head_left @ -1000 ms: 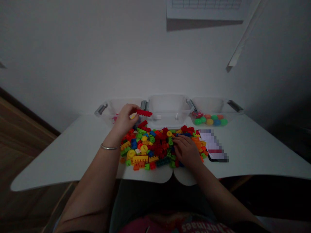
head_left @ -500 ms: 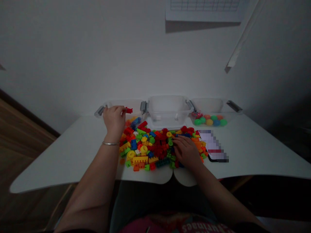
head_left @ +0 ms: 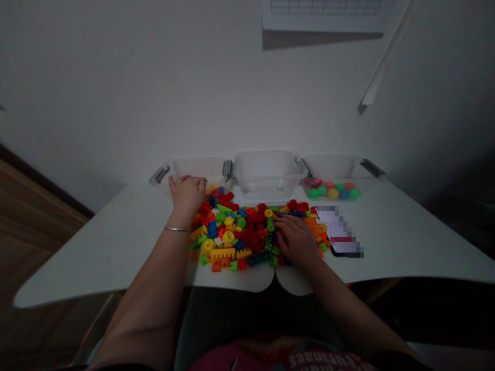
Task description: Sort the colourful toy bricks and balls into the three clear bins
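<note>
A heap of coloured plastic building blocks [head_left: 247, 232] lies on the white table [head_left: 96, 242] in front of me. My left hand [head_left: 187, 193] hovers over the front edge of the left clear bin [head_left: 193, 170], fingers stretched out, with nothing visible in it. My right hand [head_left: 296, 238] rests palm down on the right side of the heap, its fingers lying flat among blue and green blocks. A thin bracelet [head_left: 176, 228] circles my left wrist.
Three clear bins stand in a row against the wall: the left one, an empty-looking middle bin [head_left: 266, 172], and a right bin [head_left: 336, 172] holding several coloured balls [head_left: 334, 191]. A phone [head_left: 342, 234] lies right of the heap.
My left hand carried a red block from above the heap leftward to the left bin; the block is no longer in the hand, and the fingers have spread. My right hand has stayed put.
</note>
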`<state>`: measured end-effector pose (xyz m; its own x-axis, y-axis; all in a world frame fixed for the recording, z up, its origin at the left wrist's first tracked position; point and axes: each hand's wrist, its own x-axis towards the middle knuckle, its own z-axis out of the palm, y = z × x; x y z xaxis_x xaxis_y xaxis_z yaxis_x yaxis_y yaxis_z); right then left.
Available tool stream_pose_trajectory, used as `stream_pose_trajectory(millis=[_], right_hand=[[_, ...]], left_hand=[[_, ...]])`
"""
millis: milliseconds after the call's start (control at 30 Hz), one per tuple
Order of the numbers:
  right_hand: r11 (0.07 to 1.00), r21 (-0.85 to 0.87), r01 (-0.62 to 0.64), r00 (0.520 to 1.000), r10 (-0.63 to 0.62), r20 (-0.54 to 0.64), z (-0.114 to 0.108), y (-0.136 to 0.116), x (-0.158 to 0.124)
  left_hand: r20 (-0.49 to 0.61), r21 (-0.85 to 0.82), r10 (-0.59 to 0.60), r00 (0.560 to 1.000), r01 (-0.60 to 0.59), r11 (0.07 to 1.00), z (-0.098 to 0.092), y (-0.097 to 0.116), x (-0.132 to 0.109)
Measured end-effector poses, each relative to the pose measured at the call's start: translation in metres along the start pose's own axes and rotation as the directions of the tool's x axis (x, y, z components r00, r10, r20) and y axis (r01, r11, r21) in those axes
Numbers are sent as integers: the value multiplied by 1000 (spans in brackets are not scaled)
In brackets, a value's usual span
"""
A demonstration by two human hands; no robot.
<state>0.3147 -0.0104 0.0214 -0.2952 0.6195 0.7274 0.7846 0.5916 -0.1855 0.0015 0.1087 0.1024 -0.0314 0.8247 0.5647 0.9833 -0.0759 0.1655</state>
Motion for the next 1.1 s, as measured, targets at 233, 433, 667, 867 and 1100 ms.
stream_pose_trajectory(millis=[233, 433, 667, 867, 1100], right_hand=[[1000, 3, -2, 1000, 2, 3, 0, 0, -2], [1000, 6, -8, 1000, 8, 17, -1, 0, -3], [1000, -8, -5, 1000, 5, 2, -2, 0, -2], [1000, -18, 5, 1000, -5, -1, -1, 1, -4], [1000, -19, 15, 1000, -15, 0, -2, 1, -3]], left_hand=[[47, -65, 95, 994, -92, 994, -25, 47, -25], [274, -241, 430, 860, -372, 896, -32, 100, -69], [323, -211, 458, 828, -409, 888, -22, 126, -92], [275, -69, 487, 829, -488, 870, -23, 133, -94], [305, -26, 442, 844, -456, 890, -19, 134, -93]])
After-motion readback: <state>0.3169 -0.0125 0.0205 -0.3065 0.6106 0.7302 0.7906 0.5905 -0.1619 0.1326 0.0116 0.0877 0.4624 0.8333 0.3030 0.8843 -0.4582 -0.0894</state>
